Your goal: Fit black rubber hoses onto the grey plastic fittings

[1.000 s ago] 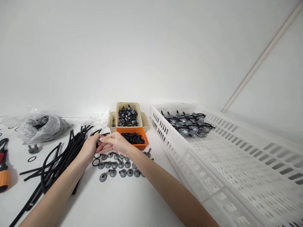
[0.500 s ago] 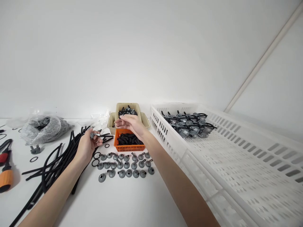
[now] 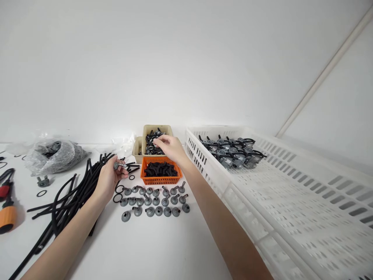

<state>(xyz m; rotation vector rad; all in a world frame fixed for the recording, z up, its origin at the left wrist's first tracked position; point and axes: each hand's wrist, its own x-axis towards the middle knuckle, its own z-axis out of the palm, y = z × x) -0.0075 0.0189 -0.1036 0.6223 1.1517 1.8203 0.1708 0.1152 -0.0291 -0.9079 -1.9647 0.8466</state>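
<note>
Holding a small grey fitting (image 3: 116, 165), your left hand (image 3: 107, 178) is curled near the black tubes (image 3: 83, 186), left of the orange basket (image 3: 159, 180). Your right hand (image 3: 172, 149) bends over the far beige tray (image 3: 157, 127) of dark parts (image 3: 150, 147); whether it grips one, I cannot tell. Three rows of grey connectors (image 3: 147, 201) lie nearer you, before the basket.

head view | texts, labels: none legible | brands: none legible | numbers, signs: none legible
</note>
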